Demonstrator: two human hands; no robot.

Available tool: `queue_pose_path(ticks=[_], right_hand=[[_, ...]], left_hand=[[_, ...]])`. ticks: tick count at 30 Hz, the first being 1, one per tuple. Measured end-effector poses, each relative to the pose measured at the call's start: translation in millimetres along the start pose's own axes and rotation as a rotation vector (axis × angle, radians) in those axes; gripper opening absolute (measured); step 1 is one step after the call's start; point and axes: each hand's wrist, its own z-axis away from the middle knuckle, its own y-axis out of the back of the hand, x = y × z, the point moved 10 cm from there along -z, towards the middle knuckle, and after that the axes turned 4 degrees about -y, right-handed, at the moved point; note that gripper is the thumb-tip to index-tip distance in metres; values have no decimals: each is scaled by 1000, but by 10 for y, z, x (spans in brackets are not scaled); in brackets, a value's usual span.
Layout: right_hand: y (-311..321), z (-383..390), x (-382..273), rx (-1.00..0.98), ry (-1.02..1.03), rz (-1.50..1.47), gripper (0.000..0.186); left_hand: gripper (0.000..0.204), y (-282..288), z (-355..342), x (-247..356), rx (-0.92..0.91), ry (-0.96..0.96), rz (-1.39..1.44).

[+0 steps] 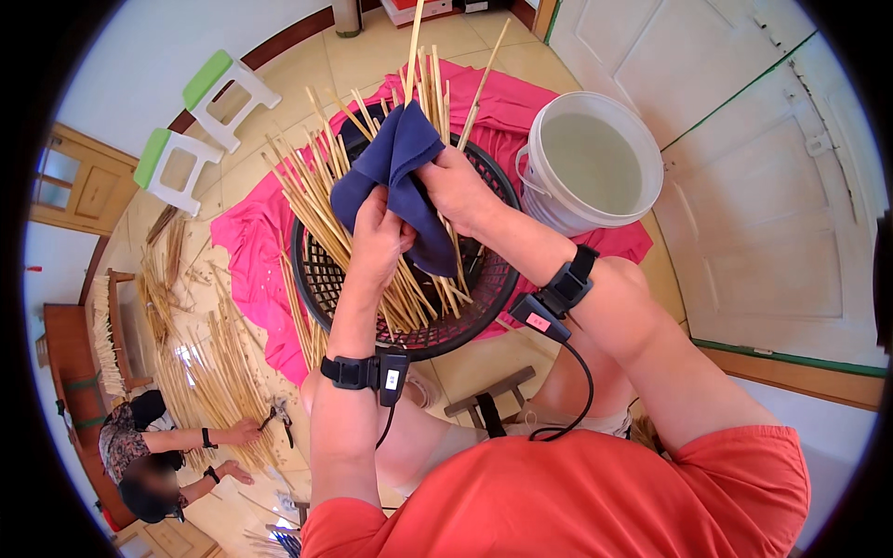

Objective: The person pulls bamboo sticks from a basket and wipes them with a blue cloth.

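Note:
A dark blue cloth (391, 167) is held above a black mesh basket (493, 288) full of long pale sticks (307, 186). My left hand (381, 242) grips the cloth's lower left part with curled fingers. My right hand (456, 186), higher and to the right, is closed on the cloth's right side. One pale stick (412, 56) rises from behind or inside the cloth's top; whether my fingers hold it through the fabric is hidden.
Pink fabric (251, 260) lies under the basket. A white bucket of water (591, 163) stands right. Stools (223, 98) are back left, a white door (772, 242) right. A co-worker (139, 446) handles sticks (209, 372) on the floor at lower left.

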Motion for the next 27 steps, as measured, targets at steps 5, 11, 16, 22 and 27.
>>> queue_pose_path(ticks=[5,11,16,22,27], right_hand=[[-22,29,-127,-9,120,107,18],[155,-12,-163,83,42,46,15],[557,-243,-396,217,58,-211,16],[1109,-376,-659,281,77,-544,22],[1059,-284,-730,284,117,-516,28]], left_hand=[[6,14,-19,-14,52,14,-36],[19,-33,-19,-94,-49,50,-101],[25,-187,94,-118,-229,135,-109],[27,-387,228,-37,-353,140,-23],[40,-365,226,2,-390,138,33]])
